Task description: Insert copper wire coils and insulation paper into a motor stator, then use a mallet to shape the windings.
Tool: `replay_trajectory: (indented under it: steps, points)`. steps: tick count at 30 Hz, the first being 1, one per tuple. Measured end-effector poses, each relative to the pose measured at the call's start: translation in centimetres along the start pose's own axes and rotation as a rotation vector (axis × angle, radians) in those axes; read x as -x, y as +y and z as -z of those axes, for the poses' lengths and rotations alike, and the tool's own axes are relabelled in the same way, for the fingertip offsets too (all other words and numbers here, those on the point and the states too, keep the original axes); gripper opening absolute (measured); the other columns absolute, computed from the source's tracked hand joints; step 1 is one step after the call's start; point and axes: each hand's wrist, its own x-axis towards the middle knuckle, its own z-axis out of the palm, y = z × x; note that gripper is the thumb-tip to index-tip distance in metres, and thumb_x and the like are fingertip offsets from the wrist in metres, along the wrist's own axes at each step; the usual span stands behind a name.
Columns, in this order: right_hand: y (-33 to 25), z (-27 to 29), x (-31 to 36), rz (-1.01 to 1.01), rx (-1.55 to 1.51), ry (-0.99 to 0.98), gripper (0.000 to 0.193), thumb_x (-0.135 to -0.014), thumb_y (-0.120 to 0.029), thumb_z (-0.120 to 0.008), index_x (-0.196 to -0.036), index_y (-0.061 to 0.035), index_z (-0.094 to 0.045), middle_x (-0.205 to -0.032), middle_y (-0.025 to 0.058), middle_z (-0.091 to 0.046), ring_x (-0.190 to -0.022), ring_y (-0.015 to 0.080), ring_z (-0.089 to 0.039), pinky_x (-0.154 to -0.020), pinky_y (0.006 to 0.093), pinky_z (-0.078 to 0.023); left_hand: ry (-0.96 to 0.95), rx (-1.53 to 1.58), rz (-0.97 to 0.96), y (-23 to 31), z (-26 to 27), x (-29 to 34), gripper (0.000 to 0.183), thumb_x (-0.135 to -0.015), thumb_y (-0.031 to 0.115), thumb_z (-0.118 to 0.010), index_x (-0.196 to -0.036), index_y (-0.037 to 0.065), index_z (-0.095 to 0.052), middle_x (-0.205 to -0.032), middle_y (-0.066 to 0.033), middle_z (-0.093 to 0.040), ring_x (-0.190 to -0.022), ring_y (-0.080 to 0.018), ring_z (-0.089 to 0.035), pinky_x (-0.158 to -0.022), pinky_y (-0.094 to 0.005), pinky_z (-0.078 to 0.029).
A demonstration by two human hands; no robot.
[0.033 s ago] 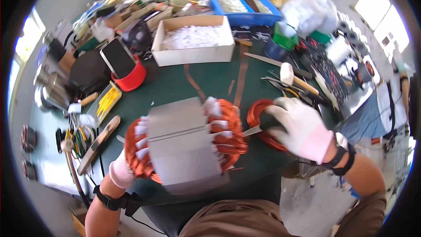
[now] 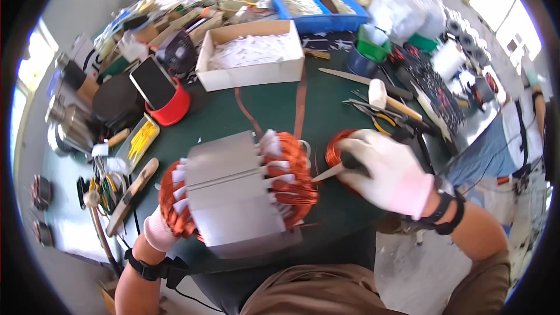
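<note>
A motor stator (image 2: 227, 184) with a grey metal core lies on its side on the dark green table. Orange copper windings (image 2: 294, 184) bulge from both ends, with white insulation tabs between them. My left hand (image 2: 158, 230), in a white and pink glove, is at the left windings; its fingers are hidden behind them. My right hand (image 2: 388, 169), gloved likewise, is closed on a knife-like tool (image 2: 328, 172) with a pale pointed blade. Its tip is at the right windings' outer edge; I cannot tell whether it touches. A loose copper wire coil (image 2: 333, 153) lies partly under my right hand.
Beyond the stator stands a white box (image 2: 251, 79) of white slips. A mallet (image 2: 378, 93), pliers (image 2: 382, 121) and a long blade (image 2: 344, 76) lie at right. At left are a red bowl (image 2: 173, 109) holding a phone, a yellow-filled tray (image 2: 140, 140) and a wooden tool (image 2: 133, 197).
The blade's tip has drawn back rightward from among the right windings to their outer edge. My left hand stays at the left windings. The whole view has shifted slightly.
</note>
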Motion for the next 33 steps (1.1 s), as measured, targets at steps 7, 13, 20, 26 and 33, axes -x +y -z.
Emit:
replay_trajectory:
  steps: [7,13,20,26,33]
  points:
    - [-1.4,-5.0,-2.2,-0.366,-1.010,-0.044,0.020,-0.087,-0.014,-0.073,-0.093,0.0046,-0.068,-0.074,0.0165,-0.067,-0.065,0.0238,-0.065,-0.066,0.0356,-0.053,-0.077,-0.127,-0.006,-0.9,-1.0,-0.9,0.043,-0.107,0.028,-0.047,-0.142,0.003,-0.049,-0.134,-0.0121,-0.059,-0.129,-0.0259,-0.057,-0.111,-0.0419,-0.046]
    - [-3.0,-6.0,-2.1,-0.431,-1.112,-0.042,0.018,-0.088,-0.010,-0.072,-0.094,0.0066,-0.068,-0.077,0.0137,-0.071,-0.069,0.0168,-0.066,-0.066,0.0338,-0.053,-0.128,-0.129,-0.052,-1.9,-0.4,-0.9,0.046,-0.109,0.027,-0.039,-0.147,0.001,-0.044,-0.140,-0.0127,-0.056,-0.131,-0.0241,-0.055,-0.113,-0.0384,-0.045]
    - [-3.0,-7.3,-1.9,-0.503,-1.411,0.092,0.008,-0.093,-0.004,-0.070,-0.092,0.0031,-0.067,-0.072,0.0009,-0.063,-0.061,0.0041,-0.054,-0.055,0.0232,-0.045,-0.174,0.072,-0.036,-1.5,-1.2,-1.1,0.049,-0.112,0.027,-0.031,-0.153,0.000,-0.038,-0.145,-0.0140,-0.054,-0.131,-0.0235,-0.055,-0.113,-0.0361,-0.046]
    - [-2.6,-8.4,-1.9,-0.404,-1.019,0.077,0.024,-0.089,-0.017,-0.075,-0.096,0.0030,-0.065,-0.094,0.0146,-0.064,-0.086,0.0251,-0.064,-0.076,0.0359,-0.052,-0.084,0.855,0.144,-2.8,0.9,-1.6,0.050,-0.113,0.029,-0.031,-0.155,0.001,-0.034,-0.142,-0.0172,-0.054,-0.122,-0.0278,-0.061,-0.102,-0.0390,-0.054]
    - [-4.0,-14.5,-1.6,-0.300,-1.034,0.120,0.022,-0.088,-0.010,-0.072,-0.102,0.0020,-0.059,-0.101,0.0210,-0.058,-0.095,0.0408,-0.059,-0.086,0.0437,-0.049,-0.400,1.088,-0.019,-9.6,7.7,-6.6,0.048,-0.113,0.031,-0.033,-0.150,0.001,-0.039,-0.136,-0.0163,-0.058,-0.112,-0.0275,-0.063,-0.093,-0.0404,-0.057]
